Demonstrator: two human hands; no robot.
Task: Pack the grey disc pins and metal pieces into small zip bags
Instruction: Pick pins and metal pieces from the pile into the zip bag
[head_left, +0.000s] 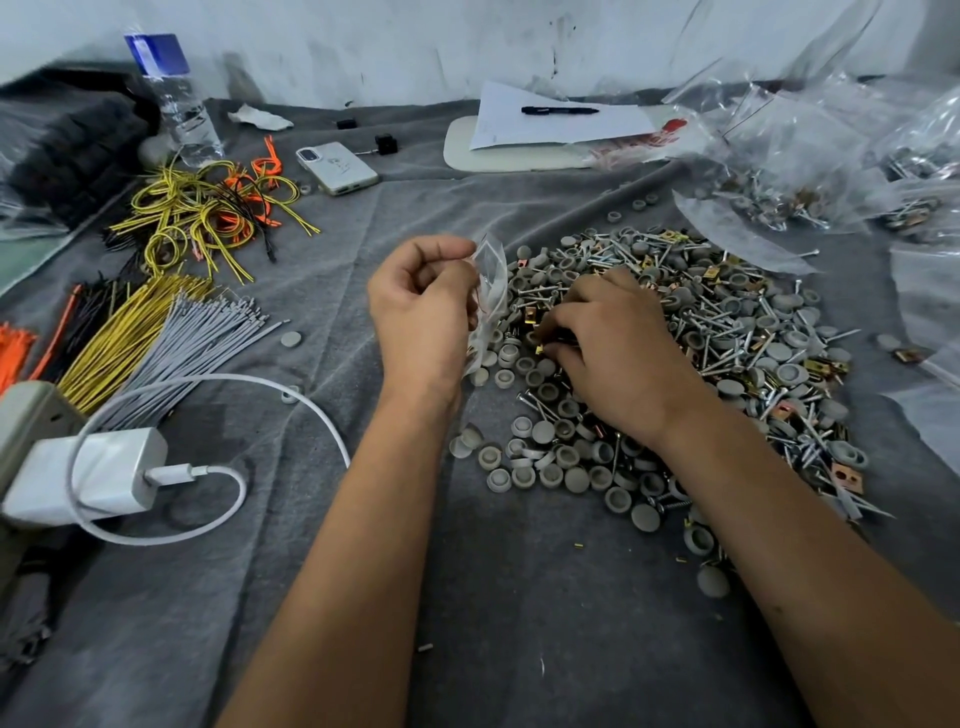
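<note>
grey discs (574, 480), grey cloth (519, 597), yellow wires (124, 332), white charger (93, 475)

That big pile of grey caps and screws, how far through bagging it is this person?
Some is done: filled clear bags lie at the far right. In hand: the left hand holds a small zip bag while the right hand picks pieces from the pile. Most is left: the heap of grey discs, screws and metal clips remains large.

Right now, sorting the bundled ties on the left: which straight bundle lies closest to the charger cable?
The grey bundle: its ends reach the white cable, whereas the yellow bundle lies farther left.
</note>
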